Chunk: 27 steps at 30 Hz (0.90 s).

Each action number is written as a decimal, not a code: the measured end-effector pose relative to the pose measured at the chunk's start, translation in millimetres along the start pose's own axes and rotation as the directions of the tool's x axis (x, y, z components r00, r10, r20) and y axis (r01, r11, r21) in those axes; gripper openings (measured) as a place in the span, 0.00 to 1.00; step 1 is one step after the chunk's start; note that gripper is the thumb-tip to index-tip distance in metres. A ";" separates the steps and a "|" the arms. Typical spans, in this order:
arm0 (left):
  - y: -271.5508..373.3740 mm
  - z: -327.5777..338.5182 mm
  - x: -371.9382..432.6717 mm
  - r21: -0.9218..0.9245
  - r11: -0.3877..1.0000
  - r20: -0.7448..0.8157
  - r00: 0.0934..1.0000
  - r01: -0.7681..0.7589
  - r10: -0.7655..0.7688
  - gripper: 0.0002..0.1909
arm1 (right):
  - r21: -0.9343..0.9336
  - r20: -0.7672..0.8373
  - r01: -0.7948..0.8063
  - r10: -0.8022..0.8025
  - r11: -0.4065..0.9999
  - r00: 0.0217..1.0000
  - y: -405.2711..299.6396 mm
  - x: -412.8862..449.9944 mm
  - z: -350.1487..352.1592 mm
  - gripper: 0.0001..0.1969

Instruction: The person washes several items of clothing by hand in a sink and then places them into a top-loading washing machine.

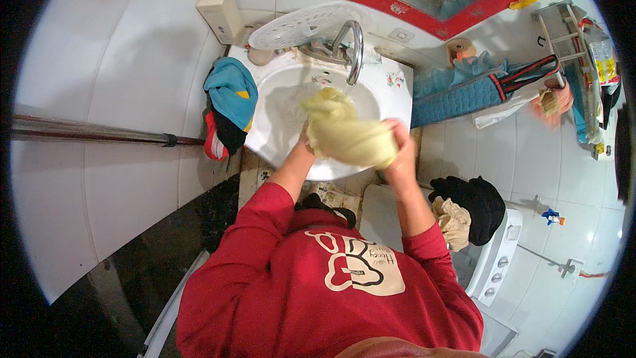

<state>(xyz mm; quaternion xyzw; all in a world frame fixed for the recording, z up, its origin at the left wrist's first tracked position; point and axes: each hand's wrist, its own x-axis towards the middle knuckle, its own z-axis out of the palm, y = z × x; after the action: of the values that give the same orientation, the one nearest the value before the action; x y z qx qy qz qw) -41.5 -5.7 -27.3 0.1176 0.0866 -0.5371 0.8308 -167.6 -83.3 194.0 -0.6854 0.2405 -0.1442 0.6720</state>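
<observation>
A wet-looking pale yellow cloth (343,134), blurred by motion, is bunched between my two hands above the white washbasin (273,124). My left hand (309,143) grips it from the left, its fingers mostly hidden behind the fabric. On the other side my right hand (403,146) holds the cloth's right end near the basin's front rim. The curved chrome faucet (356,54) arches over the bowl just beyond the cloth. Whether water runs from it is hard to tell.
Bundled blue and black clothing (231,94) hangs by the basin's left edge on a metal pole (99,129). A pump bottle (218,12) and white perforated basket (303,25) stand behind. Right are a blue bag (457,99) and a washing machine (502,258) with dark clothes (472,206) on top.
</observation>
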 end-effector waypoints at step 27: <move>57.2 69.6 -45.3 0.071 0.921 -0.408 0.854 0.383 -0.324 0.36 | 0.824 -0.095 -0.036 0.200 0.565 0.975 144.0 113.9 19.6 0.24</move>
<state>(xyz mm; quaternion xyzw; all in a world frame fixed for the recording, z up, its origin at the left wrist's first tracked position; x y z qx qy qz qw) -6.6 36.3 57.4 0.2656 0.2291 -0.6516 0.6726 -81.0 -123.6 36.0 -0.2643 0.2509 -0.2539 0.8960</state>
